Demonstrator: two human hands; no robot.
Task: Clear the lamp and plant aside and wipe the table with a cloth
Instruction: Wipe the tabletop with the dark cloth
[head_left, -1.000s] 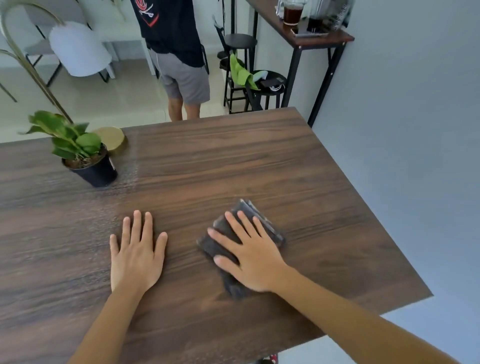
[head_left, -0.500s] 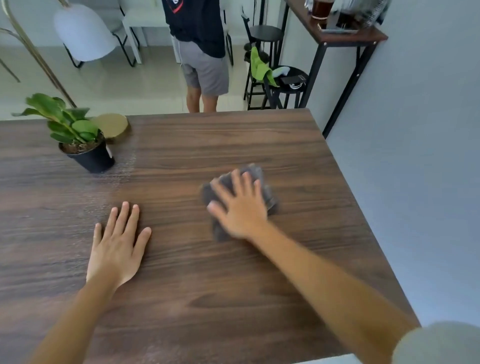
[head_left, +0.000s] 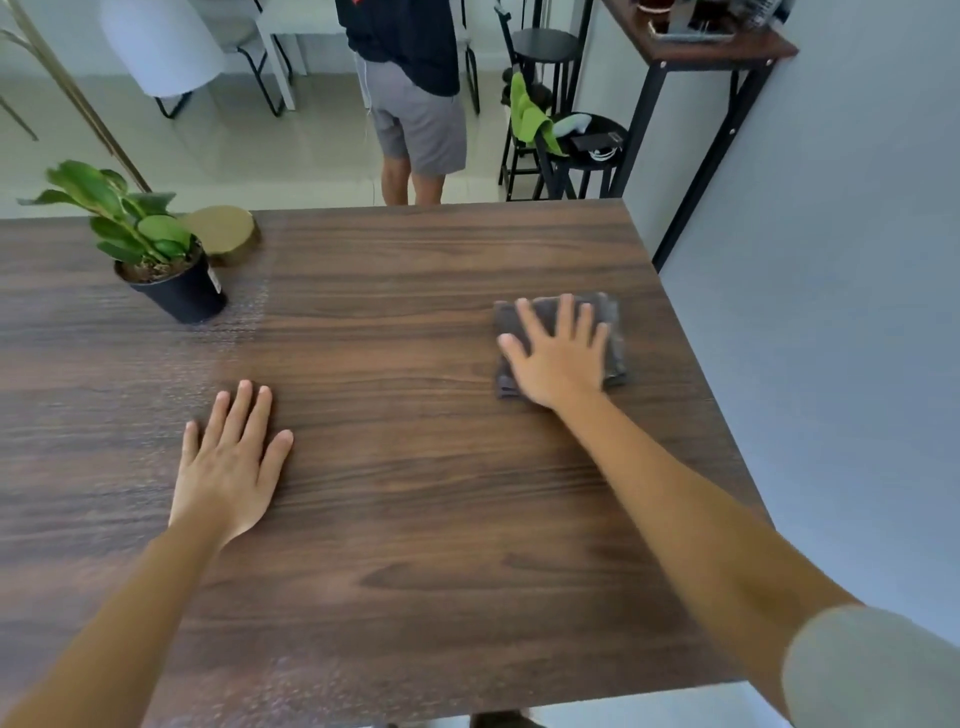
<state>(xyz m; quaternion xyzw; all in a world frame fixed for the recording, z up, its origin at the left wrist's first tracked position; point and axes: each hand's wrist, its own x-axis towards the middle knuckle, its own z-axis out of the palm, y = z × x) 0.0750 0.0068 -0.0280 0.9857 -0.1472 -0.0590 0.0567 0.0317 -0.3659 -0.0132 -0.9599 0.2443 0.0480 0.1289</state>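
While right hand presses flat on grey cloth (fingers spread), left hand rests open on table, plant beyond it.

Beyond the far edge you have a person standing with their back to you, in grey shorts and a dark top. To their right stand two black stools: the far stool is bare on top, while the near stool has a green cloth draped over its left side and a dark flat object on the seat (too small to identify). Further right, against the blue-grey wall, you see a narrow console table on black legs. At far left a white chair sits on the pale tiled floor.
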